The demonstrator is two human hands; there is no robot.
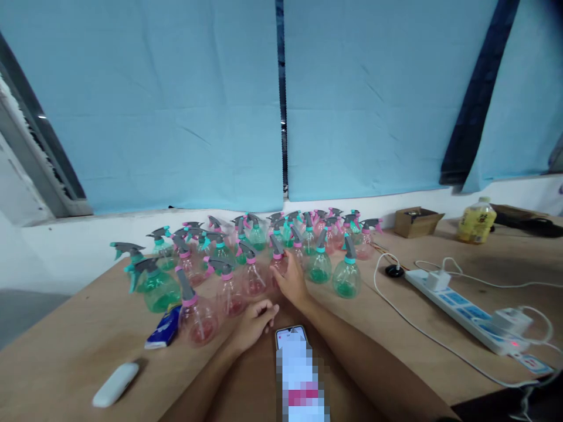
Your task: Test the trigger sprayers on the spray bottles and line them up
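Note:
My right hand (291,280) is closed round a pink spray bottle (277,262) with a grey trigger head, which stands upright in the front part of a large group. The hand covers part of its body. My left hand (257,323) rests low over the table with its fingers curled in, and nothing shows in them. Just beyond it are another pink spray bottle (230,298) and a pink one (201,324) nearer the front left. Green spray bottles (346,279) stand right of my right hand. A phone (291,340), lit, lies between my forearms.
Several more pink and green spray bottles reach back to the wall. At left lie a blue packet (163,328) and a white rounded case (116,384). To the right are a power strip (457,310) with cables, a cardboard box (416,223) and a yellow-labelled bottle (477,221).

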